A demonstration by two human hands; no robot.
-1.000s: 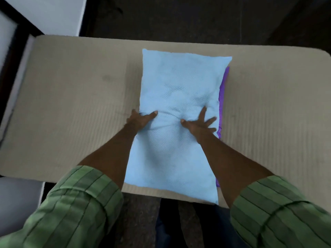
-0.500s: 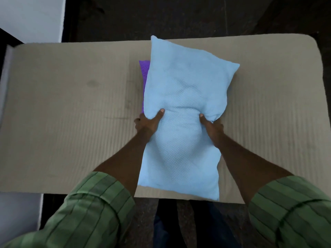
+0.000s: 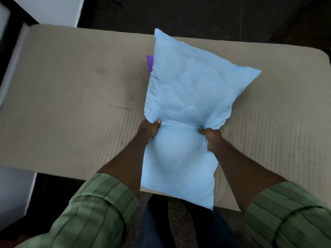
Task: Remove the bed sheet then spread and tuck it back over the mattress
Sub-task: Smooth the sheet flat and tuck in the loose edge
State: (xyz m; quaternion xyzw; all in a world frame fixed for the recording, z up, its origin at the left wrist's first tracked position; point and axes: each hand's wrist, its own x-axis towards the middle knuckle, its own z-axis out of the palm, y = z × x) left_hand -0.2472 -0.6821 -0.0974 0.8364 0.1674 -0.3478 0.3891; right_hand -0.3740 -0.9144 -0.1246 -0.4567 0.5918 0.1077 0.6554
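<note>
While both hands grasp the light blue pillow (image 3: pixel 188 108) at its waist, the step in hand appears to be clearing it off the bed. The left hand (image 3: pixel 149 130) clenches the pillow's left edge with the thumb on top; the right hand (image 3: pixel 211 138) bunches the right edge in curled fingers. The pillow is pinched narrow between them, its far end tilted to the right, its near end overhanging the bed's near edge. A purple item (image 3: pixel 150 64) shows just beside the pillow's upper left edge, mostly hidden; what it is cannot be told.

The bed sheet (image 3: pixel 71 108), beige and ribbed, lies flat over the mattress and is not yet removed.

Judgement: to do this well, lift the pillow fully off before moving it aside, so it does not drag or ruck the sheet; take the purple item away too; set both off the bed entirely, leaving every edge free for untucking.

No brand, label or writing is legible on the pillow or sheet.
</note>
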